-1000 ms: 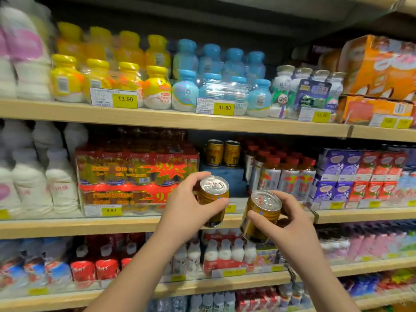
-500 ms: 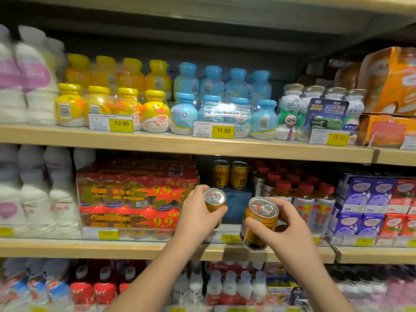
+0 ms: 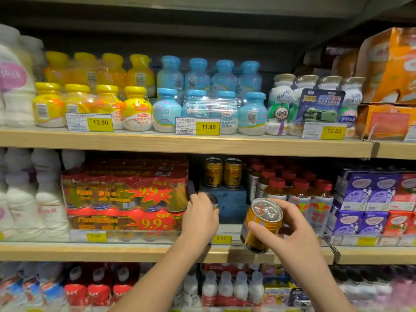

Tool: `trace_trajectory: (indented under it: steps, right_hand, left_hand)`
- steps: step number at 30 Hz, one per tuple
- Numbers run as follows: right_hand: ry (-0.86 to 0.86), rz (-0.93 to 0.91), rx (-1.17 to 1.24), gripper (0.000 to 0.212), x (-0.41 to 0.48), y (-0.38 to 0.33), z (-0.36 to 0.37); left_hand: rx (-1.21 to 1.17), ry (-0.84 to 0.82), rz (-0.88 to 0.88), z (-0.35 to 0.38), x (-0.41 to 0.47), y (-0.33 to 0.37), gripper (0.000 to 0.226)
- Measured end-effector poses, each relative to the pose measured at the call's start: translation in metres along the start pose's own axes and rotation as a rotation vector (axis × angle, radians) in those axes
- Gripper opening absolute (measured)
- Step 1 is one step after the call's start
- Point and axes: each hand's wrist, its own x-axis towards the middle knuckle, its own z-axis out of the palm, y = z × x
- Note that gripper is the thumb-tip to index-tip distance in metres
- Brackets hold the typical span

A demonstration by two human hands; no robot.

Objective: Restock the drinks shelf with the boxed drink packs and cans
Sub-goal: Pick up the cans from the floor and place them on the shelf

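Gripping a half-hidden can [image 3: 213, 201], left hand [image 3: 199, 218] sits by blue box [image 3: 233, 200] | right hand [image 3: 291, 230], 3 o'clock, clasps tilted gold can [image 3: 261, 226] | risk: tilt lets it slip

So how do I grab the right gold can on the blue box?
Probably round its upper wall, coming from the front: the gold can stands upright, the shelf board sits close above, and a second can crowds its left.

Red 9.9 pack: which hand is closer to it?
Left. The left hand, gripping a can, is right beside the pack's right end. The right hand holds a second can farther right, in front of the shelf edge.
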Motion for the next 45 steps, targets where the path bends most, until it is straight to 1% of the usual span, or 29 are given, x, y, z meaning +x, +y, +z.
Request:
trace_trajectory:
  steps: [4,8,10,13,19,23,27,30,32,35,40,43,45]
  right_hand:
    - [0.0,-0.007,0.021,0.049,0.001,0.001,-0.008]
    - [0.0,-0.004,0.031,0.048,0.0,0.002,-0.013]
    - [0.001,-0.001,0.034,0.049,-0.001,0.003,-0.014]
    - [0.001,0.001,0.044,0.05,-0.002,0.006,-0.015]
    - [-0.015,-0.01,0.018,0.051,-0.003,0.007,-0.016]
    - [-0.021,-0.022,-0.006,0.05,-0.001,0.008,-0.016]
    - [-0.024,-0.018,-0.024,0.049,0.006,0.006,-0.01]
    - [-0.03,-0.033,-0.048,0.05,0.018,0.005,-0.001]
    - [-0.042,-0.034,-0.049,0.05,0.027,0.004,0.006]
    - [-0.068,-0.032,-0.067,0.054,0.041,0.006,0.018]
    - [-0.079,-0.002,-0.108,0.058,0.065,0.019,0.041]
    - [-0.088,0.025,-0.183,0.059,0.078,0.031,0.055]
    - [-0.095,0.046,-0.234,0.065,0.084,0.037,0.064]
  left_hand:
    - [0.031,-0.038,-0.041,0.011,0.003,-0.004,0.051]
    - [0.057,-0.03,-0.048,0.018,0.004,-0.005,0.05]
    - [0.098,-0.024,-0.035,0.019,0.004,-0.003,0.046]
    - [0.225,-0.023,0.025,0.021,0.004,-0.004,0.042]
    - [0.369,-0.039,0.078,0.02,-0.001,-0.003,0.053]
    - [0.39,-0.054,0.09,0.017,-0.006,-0.002,0.056]
    - [0.304,-0.015,0.148,0.009,-0.012,-0.003,0.058]
    - [0.18,0.036,0.246,-0.005,-0.019,-0.004,0.053]
    - [0.083,0.072,0.274,-0.02,-0.024,-0.006,0.053]
    - [-0.02,0.127,0.295,-0.045,-0.032,-0.009,0.052]
    - [-0.13,0.17,0.297,-0.081,-0.052,-0.017,0.05]
    - [-0.194,0.192,0.294,-0.1,-0.072,-0.025,0.047]
    - [-0.252,0.197,0.286,-0.111,-0.085,-0.03,0.044]
